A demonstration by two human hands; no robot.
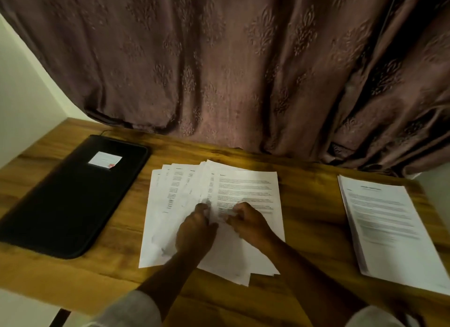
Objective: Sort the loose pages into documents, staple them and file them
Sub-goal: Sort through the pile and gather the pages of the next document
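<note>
Several loose printed pages (246,190) lie fanned out in the middle of the wooden table (309,180). Both hands rest on this fan near its centre. My left hand (194,229) has curled fingers on the left sheets, and a blurred sheet edge rises by its fingertips. My right hand (250,224) has curled fingers on the top page, close to the left hand. Motion blur hides whether either hand pinches a sheet. A separate stack of printed pages (387,224) lies at the right. A black zipped folder (73,195) lies shut at the left.
A brown patterned curtain (243,70) hangs behind the table and touches its back edge. A white label (104,159) is stuck on the folder. A white wall (22,102) stands at the left. Bare wood shows between the fan and each neighbour.
</note>
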